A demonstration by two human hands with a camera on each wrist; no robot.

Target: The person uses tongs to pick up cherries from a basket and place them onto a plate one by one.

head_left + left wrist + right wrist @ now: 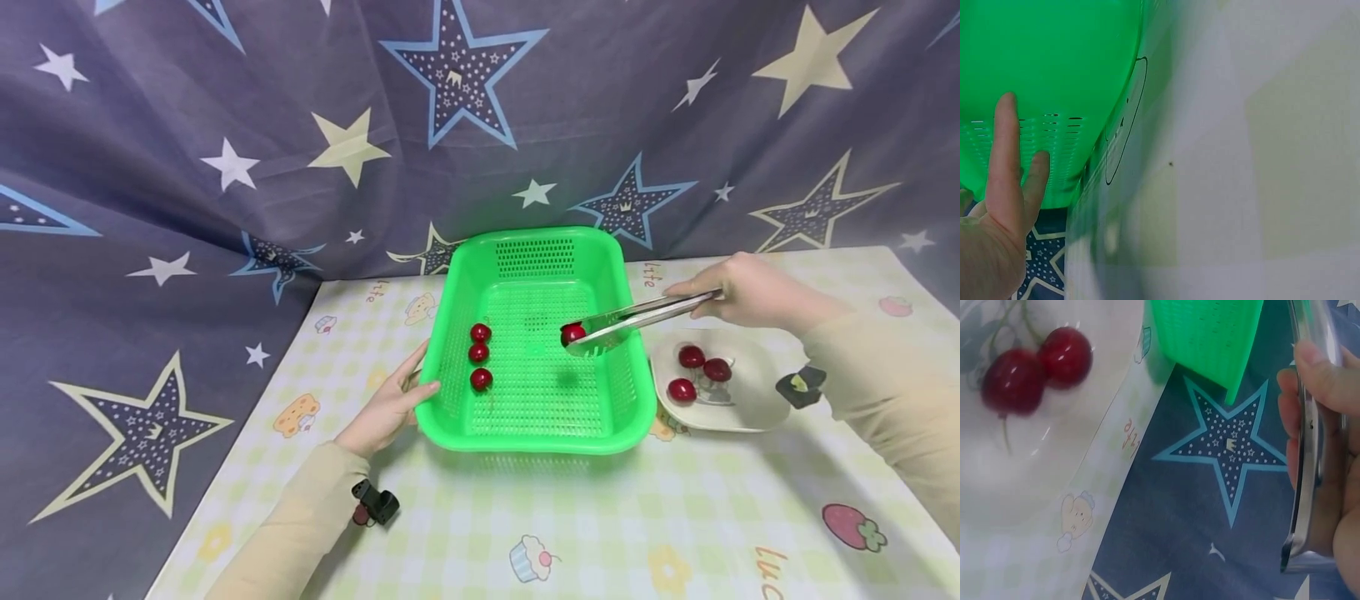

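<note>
My right hand [750, 292] grips metal tongs [652, 313] by the handle end, and the right wrist view shows its fingers [1329, 381] round them. Between the tongs' tips is a red cherry [573, 334], held over the right part of the green basket [536, 442]. Three more cherries [478, 353] lie in a column on the basket's left side. At the basket's left wall rests my left hand [386, 412], its fingers straight against the outside and its thumb at the rim; in the left wrist view, the fingers [1005, 150] touch the green plastic.
Right of the basket stands a white plate [757, 400] with three stemmed cherries [682, 390], below my right forearm. A checked tablecloth [600, 533] with printed pictures covers the table. Behind it hangs a dark cloth [285, 108] with stars.
</note>
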